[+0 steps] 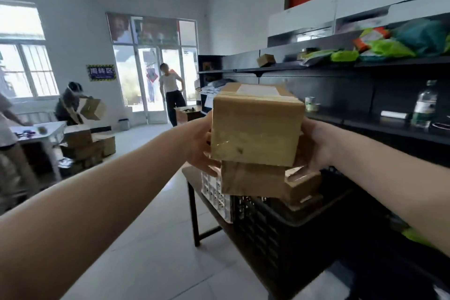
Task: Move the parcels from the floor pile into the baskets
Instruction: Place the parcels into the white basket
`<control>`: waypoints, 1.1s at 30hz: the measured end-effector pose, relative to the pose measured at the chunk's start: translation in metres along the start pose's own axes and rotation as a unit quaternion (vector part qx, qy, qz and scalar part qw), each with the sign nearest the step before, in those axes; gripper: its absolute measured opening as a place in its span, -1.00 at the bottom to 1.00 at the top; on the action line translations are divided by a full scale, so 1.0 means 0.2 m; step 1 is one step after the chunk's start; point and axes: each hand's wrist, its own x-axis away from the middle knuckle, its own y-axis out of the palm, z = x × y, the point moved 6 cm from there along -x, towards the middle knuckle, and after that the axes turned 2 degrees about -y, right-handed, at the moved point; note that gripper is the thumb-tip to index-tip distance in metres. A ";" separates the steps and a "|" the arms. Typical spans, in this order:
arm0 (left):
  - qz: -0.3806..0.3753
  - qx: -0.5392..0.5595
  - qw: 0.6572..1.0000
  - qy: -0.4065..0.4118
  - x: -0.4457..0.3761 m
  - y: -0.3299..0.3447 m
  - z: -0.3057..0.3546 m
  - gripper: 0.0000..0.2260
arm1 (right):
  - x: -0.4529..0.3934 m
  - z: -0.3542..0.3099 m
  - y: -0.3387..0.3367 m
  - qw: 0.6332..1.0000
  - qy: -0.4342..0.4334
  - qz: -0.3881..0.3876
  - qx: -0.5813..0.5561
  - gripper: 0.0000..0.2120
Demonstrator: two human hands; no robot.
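Note:
A taped brown cardboard parcel (255, 126) with a white label on top is held up at chest height between both hands. My left hand (201, 143) presses its left side and my right hand (313, 146) grips its right side. Directly beneath it a second brown parcel (253, 179) rests in the black basket (280, 234), beside a smaller box (304, 185). A white basket (215, 192) stands just behind the black one. Both baskets sit on a low dark table (194, 204).
Dark shelving (365, 66) runs along the right with coloured bags, a small box and a bottle (425, 107). On the left are a white table (48, 131) and stacked cartons (85, 146). Three people are in the room; one stands at the glass door (151, 80).

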 end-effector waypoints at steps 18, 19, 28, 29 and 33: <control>0.027 0.016 1.000 0.000 -1.15 -1.05 0.36 -0.46 | -1.41 -0.47 0.62 1.000 -0.029 -0.006 -0.005 -0.41; 0.030 0.014 0.999 0.000 -1.23 -1.10 0.39 -0.46 | -1.48 -0.50 0.64 1.000 -0.028 0.001 -0.008 -0.41; -0.040 -0.001 0.999 0.006 -1.95 -1.41 0.57 -0.61 | -2.11 -0.57 0.81 0.994 -0.007 0.083 -0.066 -0.35; -0.054 -0.007 0.998 0.006 -2.04 -1.43 0.59 -0.60 | -2.17 -0.57 0.83 0.993 -0.007 0.092 -0.077 -0.34; -0.122 -0.038 0.992 0.018 -2.40 -1.43 0.72 -0.51 | -2.38 -0.58 0.81 0.981 -0.017 0.139 -0.132 -0.35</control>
